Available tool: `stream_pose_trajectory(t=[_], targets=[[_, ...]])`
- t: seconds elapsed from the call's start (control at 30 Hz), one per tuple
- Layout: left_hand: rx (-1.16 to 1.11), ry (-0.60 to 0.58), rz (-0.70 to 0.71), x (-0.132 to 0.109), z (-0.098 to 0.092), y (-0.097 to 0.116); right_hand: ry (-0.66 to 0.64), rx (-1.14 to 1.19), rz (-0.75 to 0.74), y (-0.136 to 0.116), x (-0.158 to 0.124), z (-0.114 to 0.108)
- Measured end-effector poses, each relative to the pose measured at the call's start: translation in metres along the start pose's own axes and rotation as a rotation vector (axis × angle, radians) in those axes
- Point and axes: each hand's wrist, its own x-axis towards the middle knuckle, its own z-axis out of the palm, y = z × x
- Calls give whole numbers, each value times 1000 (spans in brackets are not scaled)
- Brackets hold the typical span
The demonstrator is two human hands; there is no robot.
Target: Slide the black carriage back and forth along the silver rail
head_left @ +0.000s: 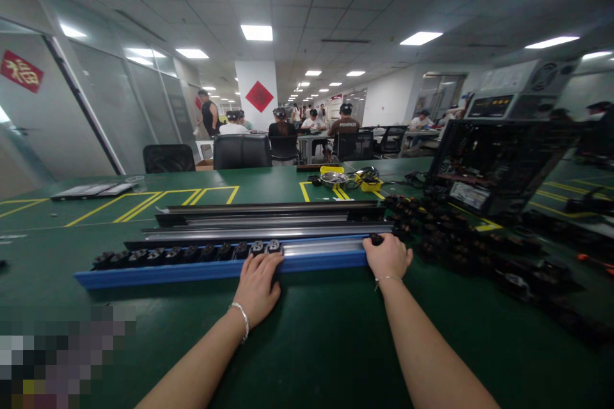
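- Right hand (389, 258): grip closed on a black part (377, 239), at the blue channel's (330, 260) right end.
- Left hand (259, 284): grip loose, fingers against channel's front wall, beside black sockets (208, 252).
- Channel lies on green worktop (316, 332); probably best to steady it left, keep the part square.

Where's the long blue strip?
In the head view, the blue strip lies mostly left of centre on the table, in front of the long rails, the right hand at its right end.
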Motion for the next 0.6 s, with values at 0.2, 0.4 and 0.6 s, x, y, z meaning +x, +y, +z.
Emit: stream_pose_trajectory(t=[0.2, 0.4, 0.6], targets=[[1, 4, 4, 0, 1, -1, -25, 21, -10, 3, 3, -1], [-2, -1, -2, 0, -1, 0, -13, 58, -29, 8, 6, 2], [-9, -7, -5, 0, -1, 0, -81, 45, -83, 14, 8, 0]])
